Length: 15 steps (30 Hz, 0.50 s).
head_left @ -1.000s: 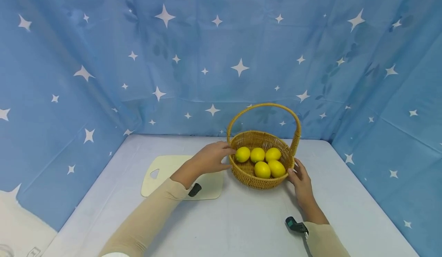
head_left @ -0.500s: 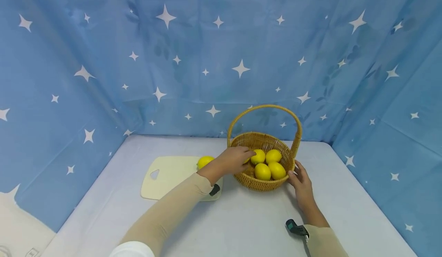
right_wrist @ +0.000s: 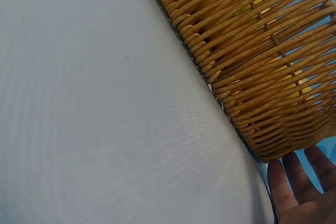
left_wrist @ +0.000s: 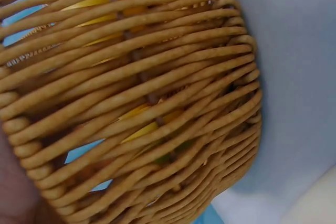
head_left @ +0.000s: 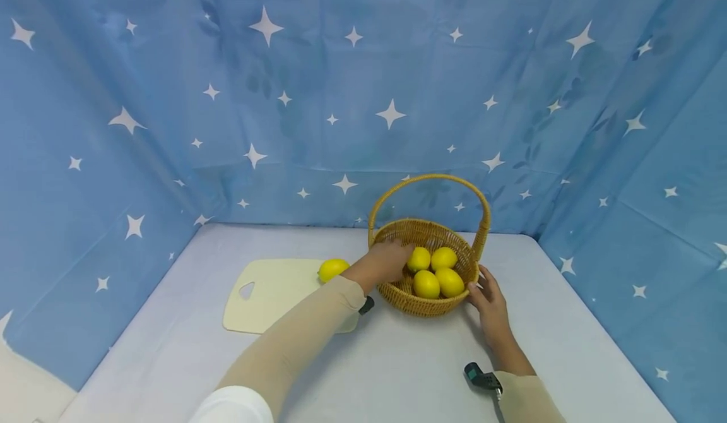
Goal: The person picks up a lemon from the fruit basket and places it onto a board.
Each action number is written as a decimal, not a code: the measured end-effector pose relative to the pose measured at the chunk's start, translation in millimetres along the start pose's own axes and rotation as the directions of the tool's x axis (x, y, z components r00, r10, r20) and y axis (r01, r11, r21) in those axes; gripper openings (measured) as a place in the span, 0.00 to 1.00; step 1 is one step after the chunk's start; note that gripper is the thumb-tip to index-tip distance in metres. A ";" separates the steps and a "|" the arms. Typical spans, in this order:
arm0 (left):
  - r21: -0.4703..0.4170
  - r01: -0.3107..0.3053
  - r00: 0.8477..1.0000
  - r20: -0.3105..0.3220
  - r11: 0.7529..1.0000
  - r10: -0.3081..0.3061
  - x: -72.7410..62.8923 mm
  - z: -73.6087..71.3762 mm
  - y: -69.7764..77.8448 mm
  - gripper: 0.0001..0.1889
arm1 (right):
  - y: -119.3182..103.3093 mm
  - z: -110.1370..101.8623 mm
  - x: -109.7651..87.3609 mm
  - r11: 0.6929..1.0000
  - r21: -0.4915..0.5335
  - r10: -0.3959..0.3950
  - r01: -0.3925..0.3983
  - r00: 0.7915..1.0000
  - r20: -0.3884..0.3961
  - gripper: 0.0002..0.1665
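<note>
Left hand [head_left: 387, 261]: I had it over the left side of the wicker basket [head_left: 419, 309], fingers down inside, near the leftmost visible lemon [head_left: 419, 259]; I could not tell whether it was grasping anything, as its fingertips were hidden.
Right hand [head_left: 490, 300]: released, fingers extended, their tips resting against the basket's outer wall on the right, thumb at the rim.
Basket lemons: I counted 4 in view, clustered toward the right inside; yellow showed through the weave in both wrist views.
Basket handle [head_left: 431, 177]: arched above the fruit.
Cutting board [head_left: 267, 297]: lay flat left of the basket, partly behind my left sleeve [head_left: 303, 331].
Lone lemon [head_left: 332, 270]: 1, on the board's far right part.
Backdrop curtain [head_left: 318, 132]: blue with white stars.
</note>
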<state>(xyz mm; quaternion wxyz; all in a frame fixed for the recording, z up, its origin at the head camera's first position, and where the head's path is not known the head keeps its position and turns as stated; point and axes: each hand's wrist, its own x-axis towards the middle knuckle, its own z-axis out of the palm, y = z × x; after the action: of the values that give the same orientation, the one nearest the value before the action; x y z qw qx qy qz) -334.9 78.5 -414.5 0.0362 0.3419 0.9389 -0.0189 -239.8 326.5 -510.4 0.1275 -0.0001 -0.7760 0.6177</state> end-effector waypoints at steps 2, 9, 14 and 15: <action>0.007 0.010 1.000 0.012 1.000 -0.010 2.0 2.7 0.3 0.38 | -0.3 0.9 -1.0 1.000 0.000 0.004 -0.004 1.000 0.002 0.37; -0.013 0.024 1.000 -0.010 1.000 -0.024 7.6 11.1 0.9 0.37 | -15.2 3.0 -6.8 1.000 0.006 -0.006 0.006 1.000 0.021 0.39; -0.049 -0.001 1.000 -0.018 0.999 0.001 8.5 10.4 1.7 0.34 | -13.0 1.3 -5.6 1.000 -0.010 -0.010 0.011 1.000 0.011 0.38; -0.047 -0.009 1.000 -0.021 0.999 0.008 9.1 9.8 2.0 0.33 | -9.1 0.3 -4.0 1.000 -0.015 -0.011 0.011 1.000 0.005 0.38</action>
<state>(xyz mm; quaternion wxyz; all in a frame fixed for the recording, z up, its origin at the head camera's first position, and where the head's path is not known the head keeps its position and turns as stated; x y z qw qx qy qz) -340.0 85.3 -425.0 0.0344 0.3453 0.9378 0.0070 -234.6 323.4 -502.5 0.1290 0.0046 -0.7809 0.6112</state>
